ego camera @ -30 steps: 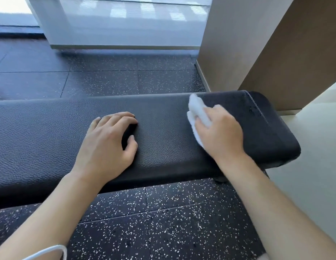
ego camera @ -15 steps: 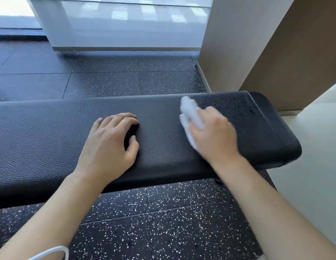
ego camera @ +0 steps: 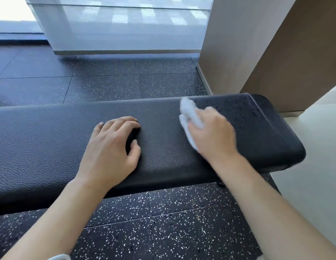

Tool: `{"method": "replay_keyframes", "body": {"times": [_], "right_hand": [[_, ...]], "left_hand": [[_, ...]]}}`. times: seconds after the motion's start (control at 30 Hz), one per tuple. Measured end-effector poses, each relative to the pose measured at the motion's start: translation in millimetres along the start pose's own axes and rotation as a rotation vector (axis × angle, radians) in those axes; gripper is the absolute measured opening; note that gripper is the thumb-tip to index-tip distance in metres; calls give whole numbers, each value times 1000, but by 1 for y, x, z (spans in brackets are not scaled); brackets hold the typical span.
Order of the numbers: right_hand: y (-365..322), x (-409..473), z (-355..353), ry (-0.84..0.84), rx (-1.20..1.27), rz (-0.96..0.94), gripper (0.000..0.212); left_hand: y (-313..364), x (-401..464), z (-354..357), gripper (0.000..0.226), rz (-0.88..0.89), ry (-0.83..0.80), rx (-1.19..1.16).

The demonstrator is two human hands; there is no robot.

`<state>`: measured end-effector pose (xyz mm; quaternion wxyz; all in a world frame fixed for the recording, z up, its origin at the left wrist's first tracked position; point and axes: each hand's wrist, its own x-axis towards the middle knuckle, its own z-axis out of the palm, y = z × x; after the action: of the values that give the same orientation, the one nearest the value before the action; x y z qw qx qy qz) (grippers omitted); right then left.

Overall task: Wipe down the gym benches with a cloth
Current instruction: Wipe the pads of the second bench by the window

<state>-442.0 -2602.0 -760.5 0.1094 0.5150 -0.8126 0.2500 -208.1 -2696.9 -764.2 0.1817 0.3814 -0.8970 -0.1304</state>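
The left hand (ego camera: 111, 147) rests palm-down on the black padded bench (ego camera: 41, 139), fingers loosely bent, tips touching the leather and holding nothing, as it did a second ago. The bench's long axis runs left to right, its rounded end at the right. Right of centre, the right hand (ego camera: 212, 134) grips a bunched white cloth (ego camera: 189, 117) pressed on the pad, now slightly further left than before, leaving droplets visible on the leather beyond.

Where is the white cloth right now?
In the head view, the white cloth is under the right hand, on top of the black bench near its right end, with the left hand resting beside it.
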Motion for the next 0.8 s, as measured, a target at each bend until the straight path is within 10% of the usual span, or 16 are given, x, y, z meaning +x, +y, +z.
{"method": "replay_keyframes", "body": {"times": [0.37,0.53,0.67,0.8], "right_hand": [[-61,-33,1,-152,131,-207,53],[20,-4,-9,-30,-1,70,19],[58,-11,-31,52,-62,309,35],[10,-42,-22,-46,-141,51,41]], "left_hand": [[-4,3,2,41,15,23,24],[24,11,10,45,34,-78,56],[40,14,21,48,77,-143,25],[69,6,35,50,212,-171,-28]]}}
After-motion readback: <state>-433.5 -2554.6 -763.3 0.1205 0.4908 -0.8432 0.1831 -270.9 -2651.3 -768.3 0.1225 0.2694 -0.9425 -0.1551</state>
